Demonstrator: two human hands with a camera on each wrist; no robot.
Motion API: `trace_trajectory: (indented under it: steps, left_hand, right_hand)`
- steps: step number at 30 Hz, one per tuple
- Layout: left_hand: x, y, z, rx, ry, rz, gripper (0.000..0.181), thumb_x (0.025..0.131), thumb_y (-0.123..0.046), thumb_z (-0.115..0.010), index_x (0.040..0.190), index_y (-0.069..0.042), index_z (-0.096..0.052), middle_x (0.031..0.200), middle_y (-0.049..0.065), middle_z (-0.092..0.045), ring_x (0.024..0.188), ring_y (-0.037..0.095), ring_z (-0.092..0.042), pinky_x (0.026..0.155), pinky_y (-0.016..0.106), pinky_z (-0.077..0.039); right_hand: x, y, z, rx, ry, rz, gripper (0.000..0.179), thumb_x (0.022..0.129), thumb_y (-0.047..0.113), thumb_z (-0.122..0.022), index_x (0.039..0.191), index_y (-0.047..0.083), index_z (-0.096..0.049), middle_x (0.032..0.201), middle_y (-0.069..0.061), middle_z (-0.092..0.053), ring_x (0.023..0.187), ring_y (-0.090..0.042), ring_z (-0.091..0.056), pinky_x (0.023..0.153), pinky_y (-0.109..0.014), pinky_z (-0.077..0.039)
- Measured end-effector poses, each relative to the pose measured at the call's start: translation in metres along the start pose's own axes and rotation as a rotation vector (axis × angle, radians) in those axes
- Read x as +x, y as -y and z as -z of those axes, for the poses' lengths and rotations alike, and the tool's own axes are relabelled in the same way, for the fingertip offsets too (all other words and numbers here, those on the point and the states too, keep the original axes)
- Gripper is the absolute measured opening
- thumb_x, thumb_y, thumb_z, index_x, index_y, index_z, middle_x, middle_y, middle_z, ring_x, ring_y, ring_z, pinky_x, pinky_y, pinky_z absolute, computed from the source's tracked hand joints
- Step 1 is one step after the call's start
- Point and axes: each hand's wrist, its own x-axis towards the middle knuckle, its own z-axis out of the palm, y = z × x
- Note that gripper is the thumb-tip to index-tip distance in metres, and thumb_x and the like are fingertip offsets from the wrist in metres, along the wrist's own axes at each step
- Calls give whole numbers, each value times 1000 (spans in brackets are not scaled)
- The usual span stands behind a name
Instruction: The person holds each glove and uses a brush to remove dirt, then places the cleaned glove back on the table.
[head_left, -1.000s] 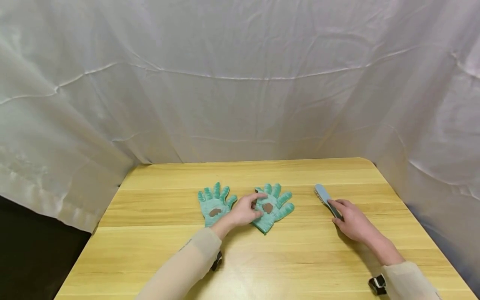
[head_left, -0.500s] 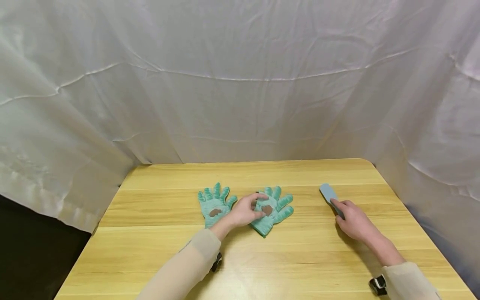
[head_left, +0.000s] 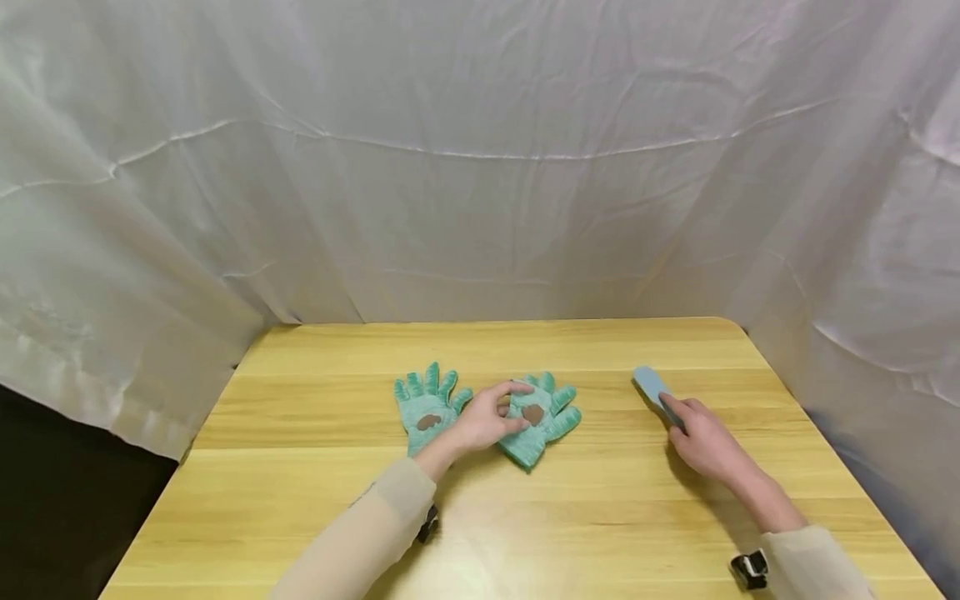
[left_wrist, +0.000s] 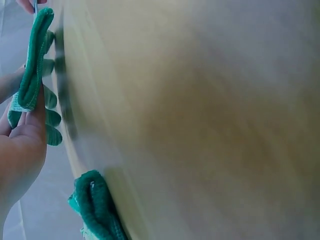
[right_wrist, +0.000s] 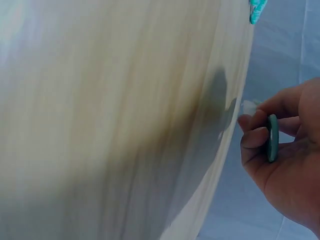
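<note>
A plush green glove [head_left: 527, 446] with a brown palm patch is gripped by my left hand [head_left: 480, 423], thumb on one side and fingers on the other. In the left wrist view, the cuff of this glove [left_wrist: 34, 65] faces the camera, held just off the tabletop. The matching green glove [head_left: 414, 412] lies palm up to the left, partly behind my left wrist. My right hand [head_left: 703, 437] holds a blue-grey brush [head_left: 649, 382] by its handle, the flat back upward and the bristles hidden. The handle end [right_wrist: 273, 137] pokes out of the curled fingers in the right wrist view.
The wooden table [head_left: 615, 517] has rounded far corners. Pale grey cloth [head_left: 480, 217] hangs behind it and along both sides. A dark area [head_left: 67, 500] lies beyond the left edge. Wrist devices sit on both wrists, the right one [head_left: 750, 570] showing below the sleeve.
The brush has turned so that its bristles no longer show and its flat back faces up. The gripped glove has shifted slightly left and lower; the other glove stays put.
</note>
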Motion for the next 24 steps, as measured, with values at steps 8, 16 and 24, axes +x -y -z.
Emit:
trace_trajectory:
  steps: [8,16,24]
  left_hand:
    - [-4,-5,8,-99,-57,-55,54,96,-10,-75,147,-20,-58,159,9,-46,93,17,-67,69,24,-55]
    - [-11,-10,10,-151,-123,-62,54,97,-13,-74,148,-23,-58,164,8,-40,122,33,-63,81,27,-57]
    - [-11,-16,7,-292,-186,-141,56,98,-8,-71,150,-19,-54,168,10,-31,59,6,-43,57,19,-43]
  right_hand:
    - [-3,16,-3,80,-85,-24,57,97,-4,-53,151,-13,-41,128,-40,-55,107,-47,-60,87,-60,-50]
    - [-3,31,-8,109,-207,-3,57,98,-4,-52,153,-7,-42,131,-35,-55,108,-47,-59,88,-62,-49]
    - [2,49,-16,115,-378,82,52,98,-5,-53,150,-3,-51,121,-25,-62,94,-34,-60,78,-48,-48]
